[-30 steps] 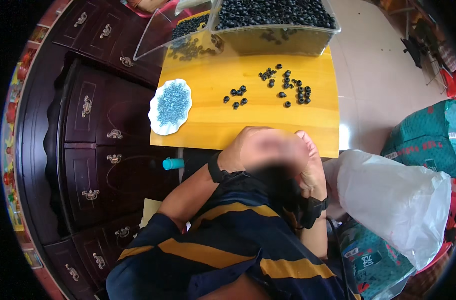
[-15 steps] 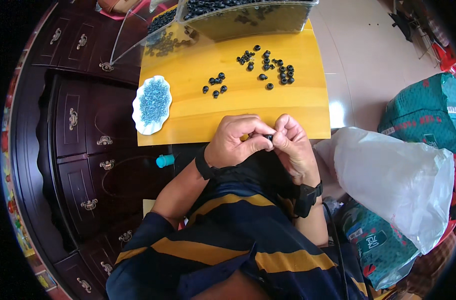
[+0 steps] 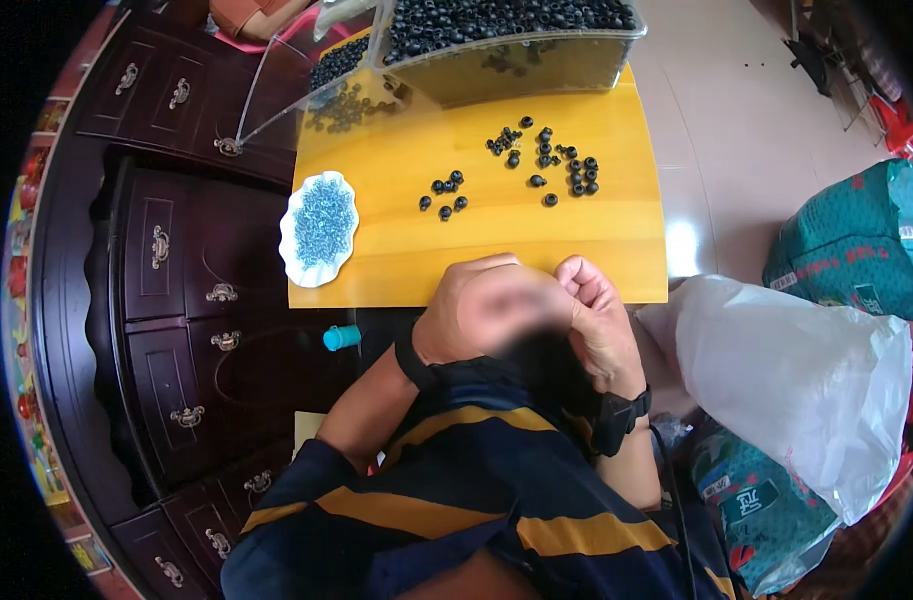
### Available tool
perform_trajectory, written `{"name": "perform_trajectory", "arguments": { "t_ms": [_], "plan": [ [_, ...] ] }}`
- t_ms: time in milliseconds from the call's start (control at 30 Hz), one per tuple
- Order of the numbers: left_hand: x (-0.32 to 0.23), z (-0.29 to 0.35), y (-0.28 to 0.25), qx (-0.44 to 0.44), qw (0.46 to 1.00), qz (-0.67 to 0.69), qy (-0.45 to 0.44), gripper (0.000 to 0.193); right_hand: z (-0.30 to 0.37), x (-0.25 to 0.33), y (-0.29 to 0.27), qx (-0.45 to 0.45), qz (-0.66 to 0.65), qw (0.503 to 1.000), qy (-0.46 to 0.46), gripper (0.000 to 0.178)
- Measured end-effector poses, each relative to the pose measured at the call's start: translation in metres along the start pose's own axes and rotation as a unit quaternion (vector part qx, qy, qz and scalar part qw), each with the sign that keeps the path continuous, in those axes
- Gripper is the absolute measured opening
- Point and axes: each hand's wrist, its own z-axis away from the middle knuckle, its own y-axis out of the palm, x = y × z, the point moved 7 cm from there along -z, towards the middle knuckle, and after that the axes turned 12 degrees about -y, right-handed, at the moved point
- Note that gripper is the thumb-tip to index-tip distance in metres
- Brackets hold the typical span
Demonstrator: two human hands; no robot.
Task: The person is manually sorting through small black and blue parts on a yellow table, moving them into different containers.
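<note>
My left hand [image 3: 459,312] and my right hand [image 3: 598,318] meet just off the table's near edge, fingers curled inward. A blurred patch covers the left fingertips and the spot where the hands meet. A black bead showed between the left thumb and forefinger half a second ago; now it is hidden. The right thumb and forefinger are bent together, their tips partly lost in the blur. Beyond the hands, several loose black beads [image 3: 577,177] lie at the right of the yellow table [image 3: 396,270], with a smaller group of black beads [image 3: 450,187] left of them.
A white scalloped dish [image 3: 289,248] of tiny blue pieces [image 3: 323,222] stands at the table's left. Along the back sits a clear bin [image 3: 516,75] of black beads. Dark drawers [image 3: 161,300] flank the left; a white bag [image 3: 786,370] and teal bags [image 3: 846,235] are on the right.
The whole scene has shifted slightly down in the picture, as the head view moved. Both hands keep nearly the same pose. The bead between them has gone from sight behind the blur.
</note>
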Motion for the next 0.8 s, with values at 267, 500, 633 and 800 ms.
{"name": "perform_trajectory", "arguments": {
  "t_ms": [267, 500, 633, 800],
  "plan": [
    [-0.002, 0.003, 0.006, -0.009, 1.000, -0.014, -0.014, 0.020, 0.010, 0.004, -0.006, -0.030, 0.021, 0.999, 0.005, 0.014],
    [-0.010, 0.011, 0.004, -0.021, 1.000, -0.003, 0.020, 0.017, 0.011, -0.002, -0.001, -0.001, 0.021, 1.000, 0.002, 0.015],
    [-0.006, 0.009, 0.005, -0.027, 1.000, 0.008, 0.011, 0.014, 0.008, -0.001, -0.004, -0.006, 0.021, 1.000, 0.002, 0.016],
    [-0.015, 0.005, 0.001, -0.026, 0.999, -0.006, 0.037, 0.013, 0.004, -0.001, -0.003, 0.007, 0.008, 1.000, 0.008, 0.015]
  ]
}}
